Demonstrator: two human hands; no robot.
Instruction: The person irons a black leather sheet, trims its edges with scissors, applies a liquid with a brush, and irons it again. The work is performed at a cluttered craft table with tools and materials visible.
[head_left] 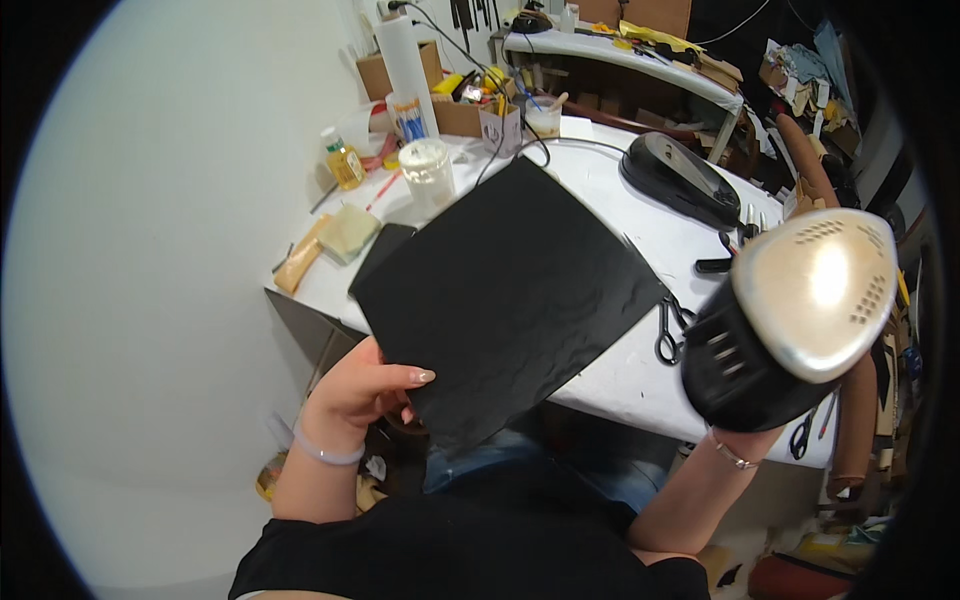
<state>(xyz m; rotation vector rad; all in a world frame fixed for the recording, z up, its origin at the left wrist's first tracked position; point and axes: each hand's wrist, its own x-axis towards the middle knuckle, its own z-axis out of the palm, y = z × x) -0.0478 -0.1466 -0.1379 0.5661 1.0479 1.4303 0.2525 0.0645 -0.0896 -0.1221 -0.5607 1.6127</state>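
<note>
My left hand [372,385] pinches the lower left edge of a square black sheet [510,300], its thumb on top. The sheet is held tilted above the table, with faint ripples in its lower part; I cannot tell if it is leather or cloth. On the right, my right hand [742,440] holds up a steam iron [815,295]. Its shiny soleplate with groups of steam holes faces up toward me, apart from the sheet. The iron's black body hides most of that hand's fingers. Beside the iron lie black-handled scissors [668,335].
A black iron stand [680,180] sits at the back of the white table [620,385]. Toward the back left are a clear tub [427,172], a yellow bottle [343,160], a pale green block [348,234] and a white roll [405,75]. A wall borders the left.
</note>
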